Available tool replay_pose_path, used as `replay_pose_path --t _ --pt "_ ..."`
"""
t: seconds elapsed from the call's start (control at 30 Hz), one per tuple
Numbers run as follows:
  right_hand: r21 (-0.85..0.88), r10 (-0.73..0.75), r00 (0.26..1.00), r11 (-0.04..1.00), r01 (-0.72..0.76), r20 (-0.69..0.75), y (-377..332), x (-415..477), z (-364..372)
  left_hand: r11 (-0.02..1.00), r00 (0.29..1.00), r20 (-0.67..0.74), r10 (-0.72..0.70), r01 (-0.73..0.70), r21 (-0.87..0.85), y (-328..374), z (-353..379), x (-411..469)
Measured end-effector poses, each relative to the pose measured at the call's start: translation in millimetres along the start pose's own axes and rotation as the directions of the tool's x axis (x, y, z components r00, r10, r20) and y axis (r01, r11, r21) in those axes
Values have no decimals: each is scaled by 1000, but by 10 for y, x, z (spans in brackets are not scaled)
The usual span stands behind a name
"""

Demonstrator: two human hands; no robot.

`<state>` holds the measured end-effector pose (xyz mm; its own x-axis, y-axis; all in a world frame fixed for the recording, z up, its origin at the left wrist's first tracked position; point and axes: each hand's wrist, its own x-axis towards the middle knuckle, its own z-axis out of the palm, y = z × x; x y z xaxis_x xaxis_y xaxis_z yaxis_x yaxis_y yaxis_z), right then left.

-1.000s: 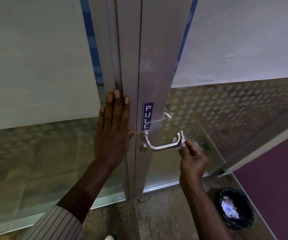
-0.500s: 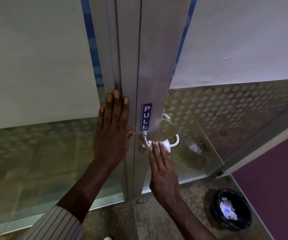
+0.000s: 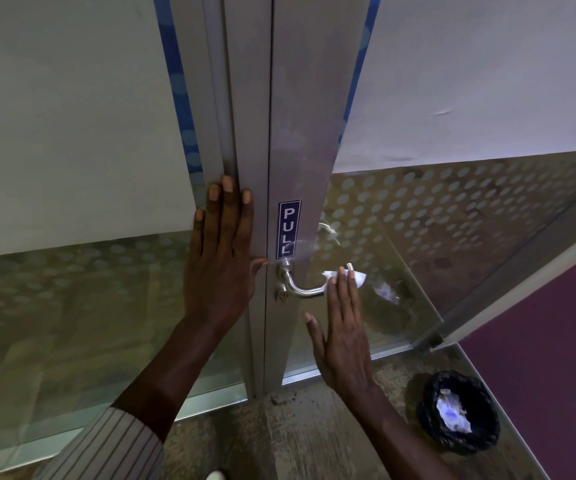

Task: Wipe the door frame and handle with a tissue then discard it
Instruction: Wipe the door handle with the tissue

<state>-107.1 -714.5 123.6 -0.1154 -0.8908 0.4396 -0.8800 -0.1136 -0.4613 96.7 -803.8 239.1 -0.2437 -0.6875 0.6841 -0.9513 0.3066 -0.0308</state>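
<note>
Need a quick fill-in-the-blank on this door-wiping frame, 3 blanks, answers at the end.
1. The right hand presses a white tissue against the free end of the metal door ______.
2. The blue sticker on the door frame reads ______.
3. The left hand lies ______ against the frame, holding nothing.

Missing words: handle; PULL; flat

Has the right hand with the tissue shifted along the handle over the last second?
Yes. The right hand and tissue went in toward the PULL sticker, then back out to the handle free end.
</note>
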Motion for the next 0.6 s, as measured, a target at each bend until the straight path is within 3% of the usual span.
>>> replay_pose_path --t 0.13,0.27,0.33,0.4,0.47,0.6 --pt "169 183 983 968 -184 20 90 218 -75 1000 1000 -9 3 -3 -8 1 -2 4" --pt "427 362 930 833 -351 59 98 451 -236 1000 1000 -11 5 -5 -7 5 -5 5" --pt "609 450 891 688 -394 68 86 558 -291 1000 1000 -11 2 -2 -1 8 -4 8" --pt "784 552 823 449 -430 135 125 668 -313 1000 1000 -12 1 -1 -3 12 0 7" --pt "820 588 781 331 -467 208 223 766 -333 1000 1000 -11 3 -3 -3 11 5 6" --pt "713 520 818 476 -515 245 374 890 -412 1000 1000 -10 6 -6 -1 -1 10 8"
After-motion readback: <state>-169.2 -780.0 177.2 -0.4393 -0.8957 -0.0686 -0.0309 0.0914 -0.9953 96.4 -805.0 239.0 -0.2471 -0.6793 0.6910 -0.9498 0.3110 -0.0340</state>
